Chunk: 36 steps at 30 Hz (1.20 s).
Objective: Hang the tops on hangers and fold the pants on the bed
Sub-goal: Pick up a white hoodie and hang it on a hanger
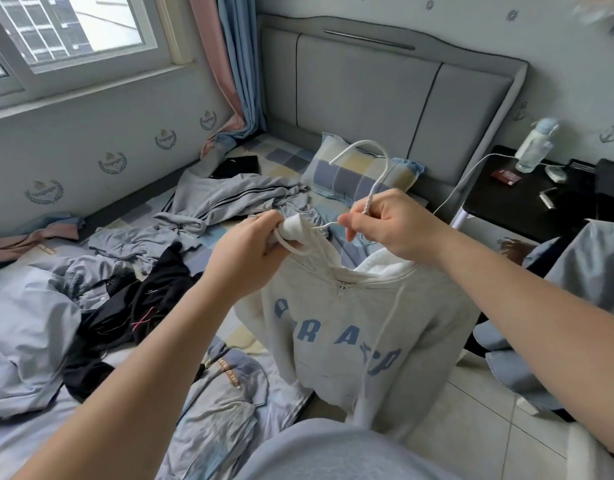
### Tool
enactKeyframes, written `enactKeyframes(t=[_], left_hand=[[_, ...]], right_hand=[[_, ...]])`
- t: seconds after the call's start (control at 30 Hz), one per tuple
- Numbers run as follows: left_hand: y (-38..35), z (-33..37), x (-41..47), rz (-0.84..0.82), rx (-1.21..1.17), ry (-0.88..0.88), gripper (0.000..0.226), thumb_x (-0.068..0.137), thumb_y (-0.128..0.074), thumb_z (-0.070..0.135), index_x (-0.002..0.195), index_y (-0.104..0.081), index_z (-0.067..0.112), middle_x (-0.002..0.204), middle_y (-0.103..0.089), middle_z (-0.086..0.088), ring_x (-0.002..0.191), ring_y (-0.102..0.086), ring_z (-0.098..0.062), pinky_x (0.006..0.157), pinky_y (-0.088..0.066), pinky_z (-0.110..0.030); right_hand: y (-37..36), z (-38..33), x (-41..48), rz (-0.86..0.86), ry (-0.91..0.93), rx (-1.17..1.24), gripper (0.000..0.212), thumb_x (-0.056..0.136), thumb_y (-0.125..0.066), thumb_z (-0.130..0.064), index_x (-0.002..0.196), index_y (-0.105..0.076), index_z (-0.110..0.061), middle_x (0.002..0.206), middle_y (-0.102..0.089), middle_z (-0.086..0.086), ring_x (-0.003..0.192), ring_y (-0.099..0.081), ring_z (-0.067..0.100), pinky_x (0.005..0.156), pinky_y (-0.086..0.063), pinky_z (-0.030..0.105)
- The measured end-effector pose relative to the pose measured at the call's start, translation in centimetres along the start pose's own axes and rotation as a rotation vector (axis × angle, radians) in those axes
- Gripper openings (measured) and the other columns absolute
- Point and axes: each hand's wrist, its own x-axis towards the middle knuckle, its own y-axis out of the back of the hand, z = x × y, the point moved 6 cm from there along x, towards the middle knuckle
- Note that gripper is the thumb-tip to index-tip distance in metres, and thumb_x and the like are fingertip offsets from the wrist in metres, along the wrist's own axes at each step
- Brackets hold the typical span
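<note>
Grip: my left hand [250, 251] clutches bunched shoulder fabric of grey hoodie [350, 327], my right hand [392, 230] pinches white hanger [377, 187] neck. Hoodie hangs at 6 o'clock below; grey pants [226, 199] on bed [285, 157], 11 o'clock.

- Pale grey zip hoodie [350, 323] with blue letters hangs upright, near centre, by the bed's right edge.
- White hanger [379, 181], hook up, goes into the hoodie's neck.
- Grey striped garment [226, 199] lies crumpled far left on the checked bed [288, 161].
- Black clothes [153, 292] and pale blue tops [28, 341] are heaped near left.
</note>
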Motion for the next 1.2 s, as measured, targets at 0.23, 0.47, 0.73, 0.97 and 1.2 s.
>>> enactKeyframes(t=[0.23,0.47,0.73,0.97,1.2], left_hand=[[-1.7,0.3,-0.5,0.067,-0.075,0.110,0.018,0.082,-0.065,0.029,0.084,-0.056,0.013,0.062,-0.045,0.010,0.058,-0.042,-0.021,0.048,-0.030,-0.031],[-1.7,0.0,1.7,0.060,-0.147,0.137,0.019,0.084,-0.066,0.031,0.081,-0.056,0.015,0.060,-0.048,0.000,0.057,-0.044,-0.022,0.051,-0.035,-0.035],[-8.0,4.6,5.5,-0.130,-0.182,-0.044,0.032,0.082,-0.049,0.048,0.074,-0.058,0.018,0.059,-0.046,0.001,0.057,-0.042,-0.024,0.051,-0.041,-0.042],[-14.7,12.9,8.3,-0.188,-0.170,-0.210,0.018,0.089,-0.067,0.022,0.074,-0.056,0.023,0.065,-0.049,0.008,0.056,-0.045,-0.022,0.047,-0.032,-0.029],[-21.8,23.7,10.6,-0.191,-0.218,-0.362,0.012,0.090,-0.071,0.020,0.082,-0.065,0.014,0.067,-0.044,0.013,0.058,-0.044,-0.019,0.048,-0.030,-0.027]], right_hand=[[3.3,8.9,-5.9,0.174,-0.181,-0.173,0.034,0.080,-0.076,-0.044,0.109,-0.061,-0.036,0.105,-0.064,-0.009,0.100,-0.060,0.007,0.083,-0.046,0.020],[5.0,15.0,-15.2,0.444,-0.308,-0.018,0.047,0.079,-0.062,-0.074,0.099,-0.068,-0.031,0.090,-0.070,-0.008,0.082,-0.063,0.012,0.077,-0.050,0.031],[7.9,15.9,-21.6,0.702,-0.417,0.084,0.013,0.097,-0.064,-0.024,0.089,-0.074,-0.022,0.081,-0.068,0.018,0.073,-0.054,0.010,0.070,-0.043,0.031],[11.4,19.1,-28.8,0.740,-0.769,0.672,0.036,0.098,-0.057,-0.033,0.109,-0.072,-0.003,0.112,-0.073,0.018,0.112,-0.067,0.033,0.106,-0.047,0.048],[16.5,21.8,-37.5,0.609,-0.926,0.943,0.027,0.078,-0.054,-0.019,0.091,-0.069,-0.001,0.095,-0.067,0.019,0.092,-0.064,0.031,0.090,-0.048,0.041]])
